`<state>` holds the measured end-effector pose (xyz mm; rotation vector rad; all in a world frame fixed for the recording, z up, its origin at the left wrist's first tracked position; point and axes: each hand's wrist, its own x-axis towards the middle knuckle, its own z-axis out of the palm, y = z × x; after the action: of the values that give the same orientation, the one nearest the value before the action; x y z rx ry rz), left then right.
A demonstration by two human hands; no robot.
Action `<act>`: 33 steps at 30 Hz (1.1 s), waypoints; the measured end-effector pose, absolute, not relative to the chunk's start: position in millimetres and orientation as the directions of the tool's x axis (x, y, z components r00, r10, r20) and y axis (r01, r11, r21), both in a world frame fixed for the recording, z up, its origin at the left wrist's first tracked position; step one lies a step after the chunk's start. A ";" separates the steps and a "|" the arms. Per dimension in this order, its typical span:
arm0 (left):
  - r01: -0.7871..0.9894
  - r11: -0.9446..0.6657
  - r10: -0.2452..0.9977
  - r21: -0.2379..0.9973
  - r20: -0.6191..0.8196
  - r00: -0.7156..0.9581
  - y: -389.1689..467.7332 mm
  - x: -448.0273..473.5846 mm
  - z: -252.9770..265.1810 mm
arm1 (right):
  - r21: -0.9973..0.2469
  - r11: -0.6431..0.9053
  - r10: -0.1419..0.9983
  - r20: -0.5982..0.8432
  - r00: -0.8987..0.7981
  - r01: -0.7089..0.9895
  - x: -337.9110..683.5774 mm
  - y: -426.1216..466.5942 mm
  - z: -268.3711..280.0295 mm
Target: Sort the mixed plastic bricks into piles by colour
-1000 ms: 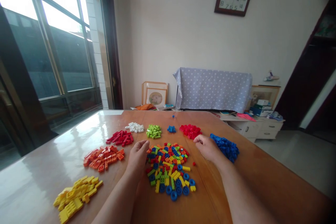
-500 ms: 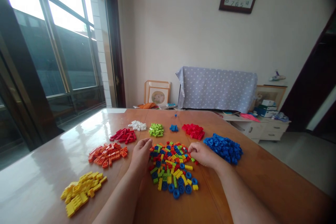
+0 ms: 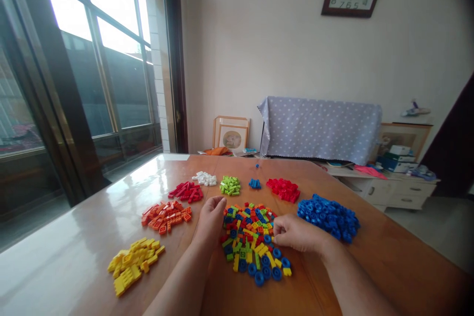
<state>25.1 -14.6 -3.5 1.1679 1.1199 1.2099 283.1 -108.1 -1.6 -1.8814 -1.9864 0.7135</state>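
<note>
A mixed heap of toy building bricks (image 3: 247, 243) in several colours, with blue rings among them, lies on the table between my hands. My left hand (image 3: 212, 216) is closed at the heap's left edge, thumb against curled fingers; whatever it may hold is hidden. On the right side of the heap, my right hand (image 3: 294, 233) has its fingertips pinched at a yellow brick (image 3: 274, 240), which is mostly covered by the fingers. Blue rings (image 3: 266, 272) lie loose along the heap's near edge.
Sorted piles ring the heap on the wooden table (image 3: 177, 261): yellow (image 3: 135, 261), orange (image 3: 166, 216), dark red (image 3: 185, 191), white (image 3: 205, 178), lime green (image 3: 230, 185), small blue (image 3: 255, 183), red (image 3: 283, 189) and large blue (image 3: 329, 216). One blue bit (image 3: 257, 165) sits near the far edge.
My right hand has come nearer along the heap's right side, down to the yellow brick. My left hand stays closed by the left edge. The whole view has swung slightly left.
</note>
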 end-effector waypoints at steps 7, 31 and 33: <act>0.065 -0.279 0.950 0.958 0.266 0.164 -26.0 39.4 -4.4 | -0.620 0.110 0.988 0.150 -0.020 0.777 262.7 -105.3 5.4; 0.270 -0.480 0.873 0.835 0.423 0.243 -50.2 36.7 -3.9 | -0.470 0.287 0.915 0.393 -0.094 0.835 224.0 -111.5 18.5; 0.315 -0.488 0.872 0.814 0.434 0.229 -55.8 30.9 4.9 | -0.466 0.285 0.918 0.384 -0.099 0.838 226.9 -111.4 17.5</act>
<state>30.9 -55.8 4.9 1.9266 1.0876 1.2414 226.9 -111.4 17.5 -1.5688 -1.9484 0.1707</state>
